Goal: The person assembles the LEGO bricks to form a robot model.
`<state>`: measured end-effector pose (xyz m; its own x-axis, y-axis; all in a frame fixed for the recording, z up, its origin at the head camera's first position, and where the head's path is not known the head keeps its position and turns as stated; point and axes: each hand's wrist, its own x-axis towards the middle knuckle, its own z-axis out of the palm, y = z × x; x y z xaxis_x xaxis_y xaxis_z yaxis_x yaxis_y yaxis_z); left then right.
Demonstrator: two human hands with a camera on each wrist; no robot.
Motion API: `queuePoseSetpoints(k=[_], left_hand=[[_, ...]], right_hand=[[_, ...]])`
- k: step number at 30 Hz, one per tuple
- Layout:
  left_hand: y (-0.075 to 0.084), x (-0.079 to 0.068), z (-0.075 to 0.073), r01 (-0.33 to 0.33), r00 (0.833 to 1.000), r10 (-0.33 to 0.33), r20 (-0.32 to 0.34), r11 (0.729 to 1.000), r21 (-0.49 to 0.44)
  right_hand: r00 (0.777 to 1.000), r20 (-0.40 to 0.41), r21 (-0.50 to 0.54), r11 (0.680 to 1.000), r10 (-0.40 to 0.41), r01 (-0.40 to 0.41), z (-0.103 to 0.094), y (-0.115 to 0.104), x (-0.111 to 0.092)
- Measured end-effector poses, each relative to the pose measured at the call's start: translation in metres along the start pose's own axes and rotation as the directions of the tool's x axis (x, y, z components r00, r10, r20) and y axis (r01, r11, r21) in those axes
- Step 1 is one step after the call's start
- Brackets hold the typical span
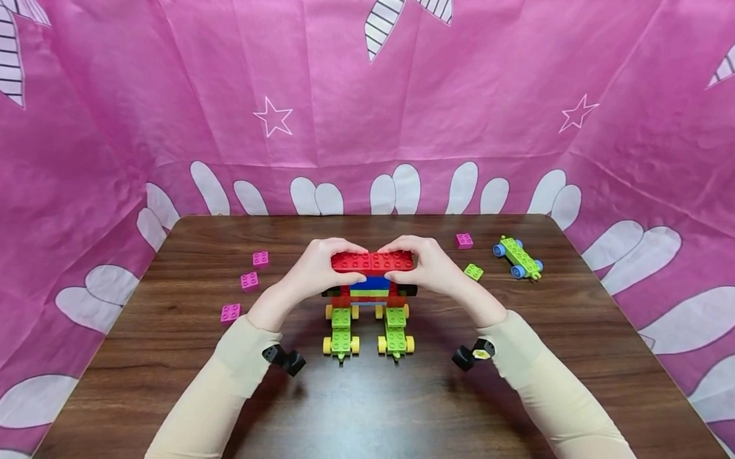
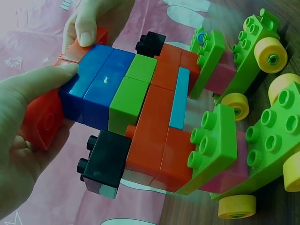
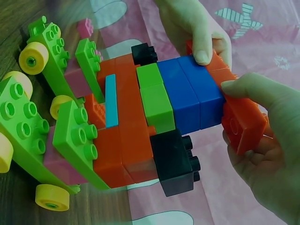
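while the red bricks [image 1: 373, 262] run nine to three o'clock | left hand [image 1: 316, 268] clamped on their nine-o'clock end, right hand [image 1: 432, 264] their three-o'clock end | neither nearer

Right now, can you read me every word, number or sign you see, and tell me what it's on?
None: no word, brand or number can be read.
Black device at the right sleeve: yellow-and-white patch, too small to read.
Blue brick: pale mark, too blurred to tell.
Pink cloth: stars and other printed shapes, no readable words.
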<state>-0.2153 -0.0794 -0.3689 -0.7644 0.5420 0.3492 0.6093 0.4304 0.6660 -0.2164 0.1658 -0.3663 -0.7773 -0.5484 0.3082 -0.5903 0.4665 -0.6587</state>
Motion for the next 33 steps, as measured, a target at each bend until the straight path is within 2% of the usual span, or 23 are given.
queuePoseSetpoints(k=[11,22,33], left_hand=[[-0.006,-0.003,0.002,-0.062,0.998,0.063,-0.023,0.998,0.01],[-0.012,-0.006,-0.003,-0.061,0.997,0.06,-0.038,0.998,-0.019],[-0.013,-0.009,-0.008,-0.016,0.999,0.015,-0.032,1.0,-0.024]], right_hand=[[1.0,-0.018,-0.001,1.0,-0.007,0.007,0.001,-0.001,-0.001],[0.999,-0.034,0.011,1.0,-0.004,0.005,0.003,0.002,-0.001],[0.999,-0.035,0.025,0.999,0.037,-0.036,0.005,0.0,0.0]])
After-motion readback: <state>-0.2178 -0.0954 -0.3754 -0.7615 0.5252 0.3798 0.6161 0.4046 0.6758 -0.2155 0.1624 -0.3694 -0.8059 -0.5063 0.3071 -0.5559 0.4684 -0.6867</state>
